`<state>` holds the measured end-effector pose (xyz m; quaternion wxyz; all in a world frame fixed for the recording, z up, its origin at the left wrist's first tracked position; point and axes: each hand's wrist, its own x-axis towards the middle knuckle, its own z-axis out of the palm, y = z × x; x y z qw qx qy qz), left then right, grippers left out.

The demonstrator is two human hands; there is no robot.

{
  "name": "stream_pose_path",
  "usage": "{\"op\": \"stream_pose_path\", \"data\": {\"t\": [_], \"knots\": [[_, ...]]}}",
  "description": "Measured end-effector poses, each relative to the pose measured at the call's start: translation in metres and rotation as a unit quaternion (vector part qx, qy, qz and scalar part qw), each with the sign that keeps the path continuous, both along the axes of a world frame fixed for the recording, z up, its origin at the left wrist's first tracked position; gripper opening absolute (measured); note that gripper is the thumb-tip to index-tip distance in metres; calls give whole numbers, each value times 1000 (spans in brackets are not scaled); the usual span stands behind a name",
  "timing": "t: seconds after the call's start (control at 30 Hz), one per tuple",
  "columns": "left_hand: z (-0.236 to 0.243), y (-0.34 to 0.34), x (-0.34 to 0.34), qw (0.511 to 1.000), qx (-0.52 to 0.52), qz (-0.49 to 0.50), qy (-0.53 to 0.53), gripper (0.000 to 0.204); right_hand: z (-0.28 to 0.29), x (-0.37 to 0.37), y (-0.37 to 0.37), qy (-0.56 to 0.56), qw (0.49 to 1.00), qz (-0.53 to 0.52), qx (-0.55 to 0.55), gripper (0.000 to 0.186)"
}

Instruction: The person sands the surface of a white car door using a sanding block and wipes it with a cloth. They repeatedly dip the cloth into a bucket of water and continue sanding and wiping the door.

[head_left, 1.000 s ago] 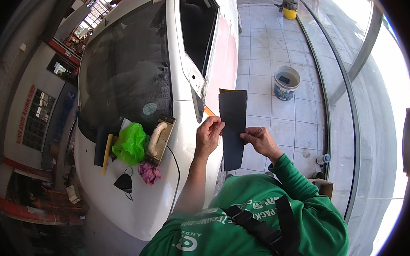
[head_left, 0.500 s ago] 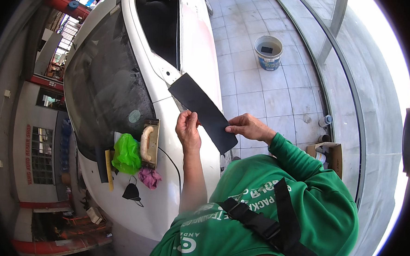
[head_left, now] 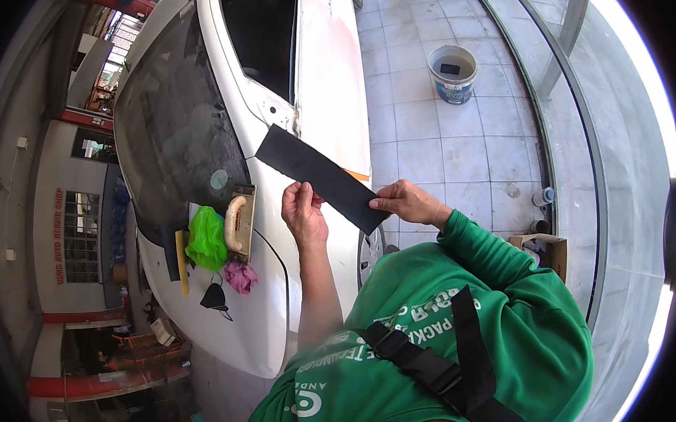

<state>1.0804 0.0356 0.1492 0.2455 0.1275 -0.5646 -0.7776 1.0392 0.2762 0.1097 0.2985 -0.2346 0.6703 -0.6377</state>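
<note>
A long black sheet of sandpaper is stretched between my two hands, slanting down to the right in front of the white car. My left hand pinches its lower edge near the middle, thumb up. At the right end, my right hand grips the sheet between thumb and fingers. The side of the sheet facing me is plain and dark; its other face is hidden. Behind it lies the car's door, with a pinkish patch on the white paint.
On the hood lie a sanding block with a handle, a green plastic bag, a pink cloth and a black face mask. A bucket stands on the tiled floor, a dark piece inside. A cardboard box sits by the glass wall.
The sandpaper sheet has tilted to lie flatter, its far end swinging left. Both hands keep hold of it. The whole view has shifted slightly.
</note>
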Motion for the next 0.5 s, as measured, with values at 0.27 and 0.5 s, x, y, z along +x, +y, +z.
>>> {"op": "stream_pose_path", "data": {"t": [0.27, 0.5], "knots": [[-1, 24, 33, 995, 40, 82, -34, 9, 4, 3, 34, -32, 998, 54, -13, 48], [-11, 40, 70, 992, 47, 88, -83, 11, -25, 22, 53, -132, 986, 97, -30, 57]]}}
